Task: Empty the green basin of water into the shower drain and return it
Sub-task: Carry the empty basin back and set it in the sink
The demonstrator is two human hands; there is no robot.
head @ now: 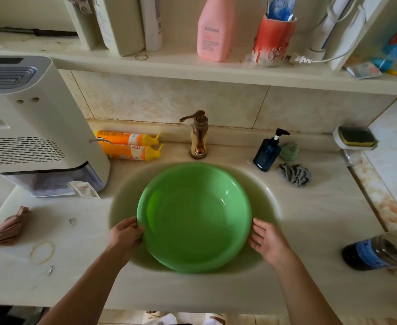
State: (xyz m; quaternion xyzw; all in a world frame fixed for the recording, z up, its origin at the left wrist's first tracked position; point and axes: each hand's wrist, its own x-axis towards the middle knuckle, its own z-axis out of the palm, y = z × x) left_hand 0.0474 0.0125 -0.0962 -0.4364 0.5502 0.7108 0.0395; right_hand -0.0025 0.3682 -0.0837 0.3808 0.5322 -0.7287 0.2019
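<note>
Countertop of pale cream marble (309, 231) fills the view, with an oval sunken sink (266, 198) of the same stone at its centre. Seated in that sink is the round green plastic basin (194, 216), mouth up, slightly tipped so its near rim rides at six o'clock over the sink's front edge. Being circular, it has no long axis to speak of; its opening faces the camera. Whether water lies in it is hard to tell, though faint sheen on the floor suggests some.

At nine o'clock on the rim the left hand (124, 235) grips it, thumb over the lip and fingers beneath. At three o'clock the right hand (269, 242) lies with fairly straight fingers against the outer wall; I cannot tell if it has closed on the rim. Both hands are well apart, the basin between them.

This reads as either the lift-out or the return. A lift would call for a level, even raise, clearing the bronze tap (198, 134) at twelve o'clock.
</note>
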